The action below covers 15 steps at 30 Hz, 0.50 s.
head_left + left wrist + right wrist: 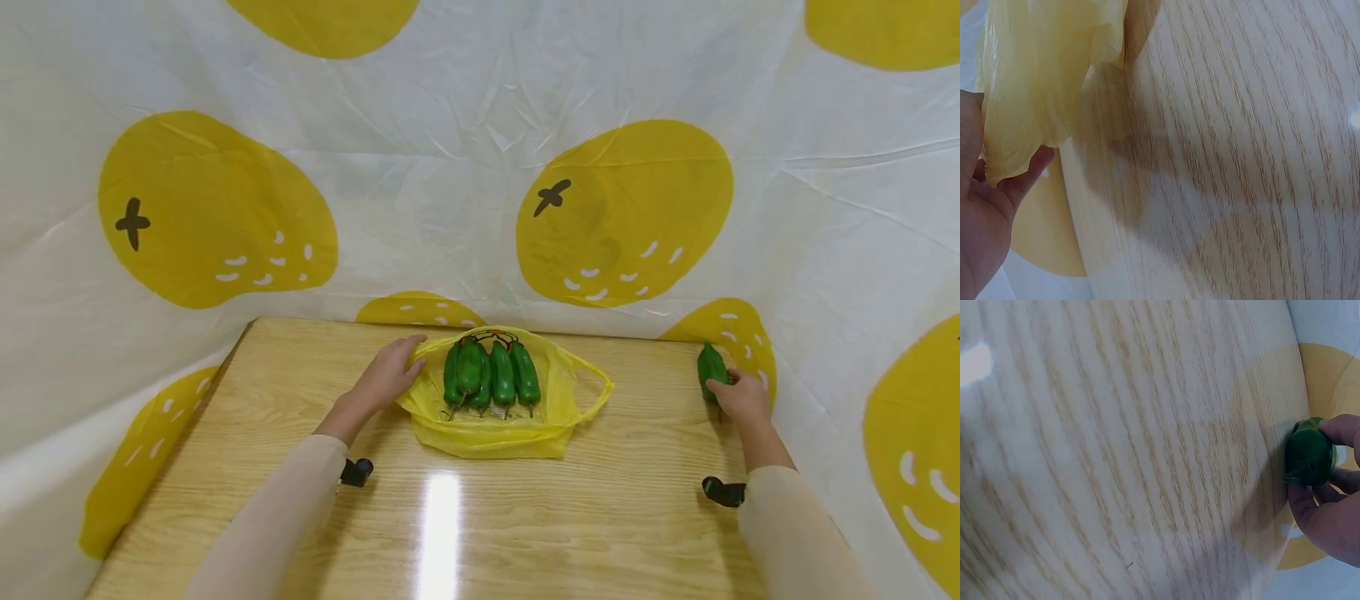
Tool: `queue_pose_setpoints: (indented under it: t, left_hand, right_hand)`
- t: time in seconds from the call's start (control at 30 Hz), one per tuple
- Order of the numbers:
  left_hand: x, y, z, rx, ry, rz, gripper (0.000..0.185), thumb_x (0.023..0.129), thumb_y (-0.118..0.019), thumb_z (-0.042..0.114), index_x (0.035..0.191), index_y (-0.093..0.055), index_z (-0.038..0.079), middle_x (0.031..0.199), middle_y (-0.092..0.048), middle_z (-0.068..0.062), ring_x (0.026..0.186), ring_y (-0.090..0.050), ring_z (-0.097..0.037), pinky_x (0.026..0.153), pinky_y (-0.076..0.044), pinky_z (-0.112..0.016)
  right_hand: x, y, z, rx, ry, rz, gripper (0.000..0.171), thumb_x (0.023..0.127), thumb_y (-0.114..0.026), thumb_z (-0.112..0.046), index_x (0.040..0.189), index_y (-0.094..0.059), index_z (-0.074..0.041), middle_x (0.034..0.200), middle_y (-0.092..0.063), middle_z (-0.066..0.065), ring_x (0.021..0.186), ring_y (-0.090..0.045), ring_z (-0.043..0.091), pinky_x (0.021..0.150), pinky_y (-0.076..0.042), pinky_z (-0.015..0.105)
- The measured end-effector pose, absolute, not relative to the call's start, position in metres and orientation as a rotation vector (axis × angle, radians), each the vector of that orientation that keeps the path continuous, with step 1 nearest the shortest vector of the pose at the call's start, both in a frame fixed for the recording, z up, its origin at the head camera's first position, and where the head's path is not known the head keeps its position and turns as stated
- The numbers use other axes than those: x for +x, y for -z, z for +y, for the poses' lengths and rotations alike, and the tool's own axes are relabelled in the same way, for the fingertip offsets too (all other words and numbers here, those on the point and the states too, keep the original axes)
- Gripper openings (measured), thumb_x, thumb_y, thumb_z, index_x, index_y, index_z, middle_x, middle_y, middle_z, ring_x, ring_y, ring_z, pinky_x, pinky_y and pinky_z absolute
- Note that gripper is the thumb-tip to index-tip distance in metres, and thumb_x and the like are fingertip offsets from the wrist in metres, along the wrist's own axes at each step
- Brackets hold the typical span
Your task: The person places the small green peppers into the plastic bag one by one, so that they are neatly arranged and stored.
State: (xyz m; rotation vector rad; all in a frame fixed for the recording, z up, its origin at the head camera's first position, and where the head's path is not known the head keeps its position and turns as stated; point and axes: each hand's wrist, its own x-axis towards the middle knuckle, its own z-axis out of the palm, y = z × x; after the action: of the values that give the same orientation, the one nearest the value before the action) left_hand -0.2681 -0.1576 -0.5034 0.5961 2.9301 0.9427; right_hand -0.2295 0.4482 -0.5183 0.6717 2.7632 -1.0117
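A yellow plastic bag point(487, 443) lies on the table with its mouth spread wide, and several green peppers point(503, 377) sit side by side in it, stems toward me. At the bag's left edge, my left hand point(384, 377) holds the rim; the left wrist view shows the thin plastic point(1041, 81) between thumb and fingers. Far to the right, my right hand point(744, 400) grips another green pepper point(710, 367) near the table's right edge. In the right wrist view, thumb and fingers pinch this pepper point(1310, 455) from opposite sides.
The wooden table point(637, 517) meets a white sheet point(427, 208) printed with yellow fruit at the back and both sides. One loop handle point(600, 390) of the bag sticks out to the right. A bright light reflection point(441, 533) lies on the tabletop.
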Motion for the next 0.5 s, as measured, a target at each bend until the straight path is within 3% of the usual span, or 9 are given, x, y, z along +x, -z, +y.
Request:
queue_pose_setpoints:
  t: [0.5]
  left_hand:
    - [-0.2704,0.5068,-0.1583,0.614,-0.944,2.936,0.049,0.105,-0.061,0.015,0.15,-0.048,0.001,0.145,-0.058,-0.022,0.134,-0.056,-0.04,0.111,-0.048,-0.055]
  right_hand:
    - [-0.2265,0.521,0.4543,0.631,1.181,2.7,0.075,0.107,-0.046,-0.032,0.159,-0.013,0.013,0.157,-0.024,0.043,0.141,-0.034,0.058,0.113,-0.04,0.063]
